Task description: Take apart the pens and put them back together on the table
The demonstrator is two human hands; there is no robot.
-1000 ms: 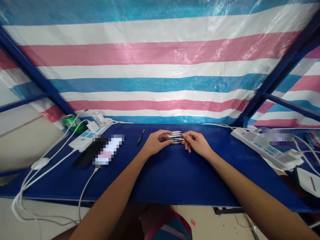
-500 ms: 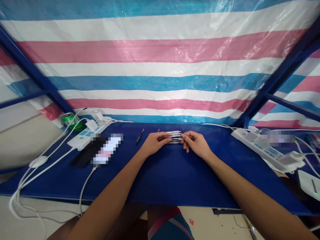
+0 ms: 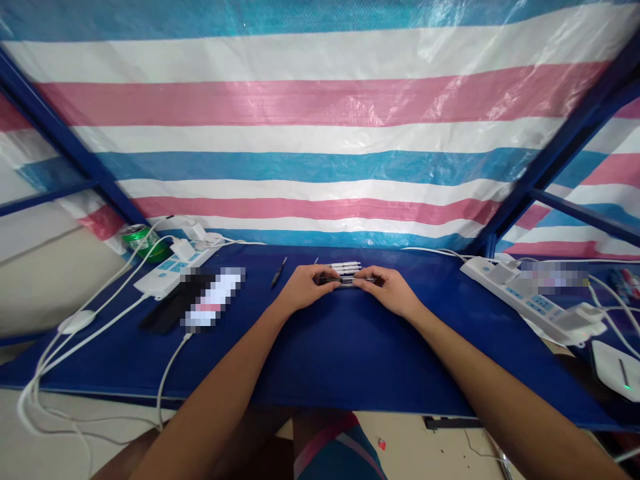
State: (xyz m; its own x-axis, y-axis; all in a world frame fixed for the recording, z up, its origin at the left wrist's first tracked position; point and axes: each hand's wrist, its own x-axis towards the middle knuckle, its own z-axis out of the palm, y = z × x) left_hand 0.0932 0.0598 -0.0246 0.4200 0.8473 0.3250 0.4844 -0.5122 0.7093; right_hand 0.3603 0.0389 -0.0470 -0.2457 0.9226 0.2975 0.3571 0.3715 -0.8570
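- Pens (image 3: 346,267) side by side nr surface's (image 3: 360,353) far edge, approx mid.
- My L grip (image 3: 324,283) & R grip (image 3: 369,283) pinch front pens' (image 3: 347,283) ends.
- Best: light, equal pressure, both ends lvl.

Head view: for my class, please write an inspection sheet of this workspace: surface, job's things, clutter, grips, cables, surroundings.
Surface: glossy blue tabletop.
Job's things: pens lie side by side; a dark pen lies apart, to their left.
Clutter: green can, pixelated phone-like item, left power strip, right power strip.
Grips: left hand and right hand at opposite ends of the pens; firmness of hold unclear.
Cables: white cables on both sides; left ones hang over the front edge.
Surroundings: striped sheet behind, blue frame bars at both sides.
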